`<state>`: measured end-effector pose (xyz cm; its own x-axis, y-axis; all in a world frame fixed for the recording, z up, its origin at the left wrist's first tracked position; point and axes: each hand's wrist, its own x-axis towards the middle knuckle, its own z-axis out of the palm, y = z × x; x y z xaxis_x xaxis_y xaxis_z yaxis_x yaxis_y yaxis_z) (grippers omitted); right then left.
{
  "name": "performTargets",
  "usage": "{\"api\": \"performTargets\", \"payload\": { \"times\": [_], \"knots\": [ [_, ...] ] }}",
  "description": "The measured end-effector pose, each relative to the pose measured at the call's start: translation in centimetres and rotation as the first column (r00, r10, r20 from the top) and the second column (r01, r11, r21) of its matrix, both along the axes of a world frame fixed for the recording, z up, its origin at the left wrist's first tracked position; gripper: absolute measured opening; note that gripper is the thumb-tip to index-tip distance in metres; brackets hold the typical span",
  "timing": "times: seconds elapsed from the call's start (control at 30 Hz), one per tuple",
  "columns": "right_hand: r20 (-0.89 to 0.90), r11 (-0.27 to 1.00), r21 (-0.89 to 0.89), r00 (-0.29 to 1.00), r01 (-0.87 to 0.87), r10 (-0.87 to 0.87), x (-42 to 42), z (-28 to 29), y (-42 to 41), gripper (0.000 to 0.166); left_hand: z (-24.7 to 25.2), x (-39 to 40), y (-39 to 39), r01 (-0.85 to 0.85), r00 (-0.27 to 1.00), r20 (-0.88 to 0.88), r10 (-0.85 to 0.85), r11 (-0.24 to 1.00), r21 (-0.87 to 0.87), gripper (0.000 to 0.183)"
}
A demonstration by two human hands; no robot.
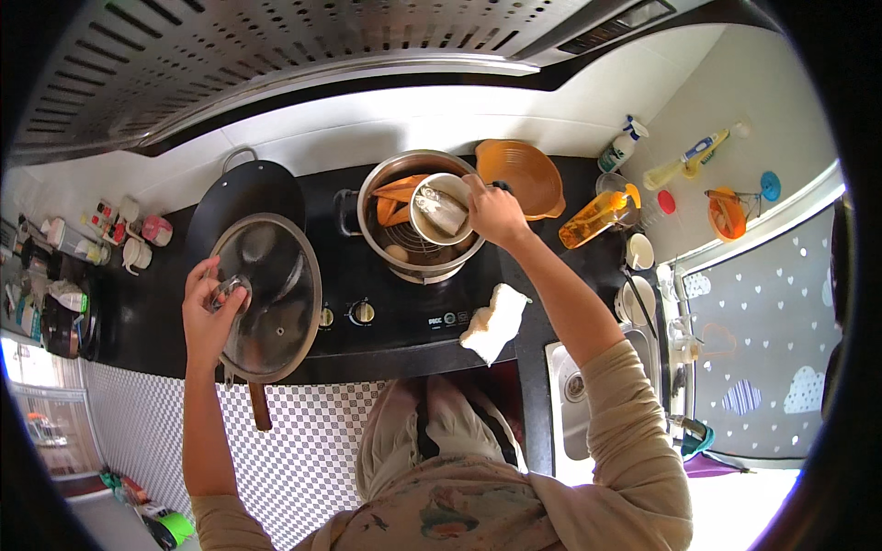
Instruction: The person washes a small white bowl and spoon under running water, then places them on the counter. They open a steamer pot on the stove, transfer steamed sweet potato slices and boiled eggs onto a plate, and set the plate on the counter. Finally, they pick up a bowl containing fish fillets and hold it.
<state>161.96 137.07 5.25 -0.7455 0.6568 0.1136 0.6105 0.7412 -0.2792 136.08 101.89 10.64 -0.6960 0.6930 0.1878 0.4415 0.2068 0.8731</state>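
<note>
My left hand point(215, 310) grips the knob of a glass pot lid point(275, 303), which is held tilted in front of a black wok point(241, 193). With my right hand point(497, 212) I hold the rim of a small white bowl point(426, 224) with fish point(442, 210) in it. The bowl is inside or just over the mouth of a steel pot point(368, 237) on the stove; whether it rests on anything is hidden. Orange pieces point(393, 206), a wire rack point(413, 242) and a round, egg-like item point(396, 253) show in the pot.
Behind the pot on the right stands an orange-brown basin point(524, 175). A crumpled white cloth point(495, 324) lies at the stove's front right. Further right are an amber pump bottle point(592, 220), a spray bottle point(620, 148) and a steel sink point(557, 386). A range hood point(275, 62) hangs above.
</note>
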Motion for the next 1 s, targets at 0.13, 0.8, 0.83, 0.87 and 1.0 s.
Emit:
{"api": "performTargets", "payload": {
  "times": [0.13, 0.8, 0.83, 0.87, 1.0],
  "knots": [
    [-0.081, 1.000, 0.015, 0.997, 0.003, -0.001, 4.3, 3.5, 0.3, 0.030, 0.3, 0.7, 1.7, 0.042, 0.999, -0.019, -0.042, 0.999, 0.010, 0.028],
    [0.229, 0.808, -0.222, 0.834, 0.547, -0.502, 24.9, -5.5, -2.4, 0.030, 1.3, 5.1, 9.6, 0.262, 0.965, 0.029, -0.262, 0.965, 0.001, 0.017],
    [0.227, 0.780, -0.214, 0.806, 0.589, -0.547, 25.7, -6.8, -2.4, 0.030, 1.3, 5.4, 9.8, 0.268, 0.963, 0.025, -0.268, 0.963, -0.011, 0.017],
    [0.225, 0.750, -0.206, 0.776, 0.629, -0.590, 26.5, -8.4, -2.3, 0.030, 1.2, 5.4, 9.9, 0.273, 0.962, 0.026, -0.273, 0.962, -0.021, 0.016],
    [0.279, 0.631, -0.202, 0.661, 0.749, -0.696, 28.3, -12.7, -2.1, 0.028, 1.2, 5.9, 10.4, 0.296, 0.955, 0.037, -0.296, 0.955, -0.008, 0.018]
  ]
}}
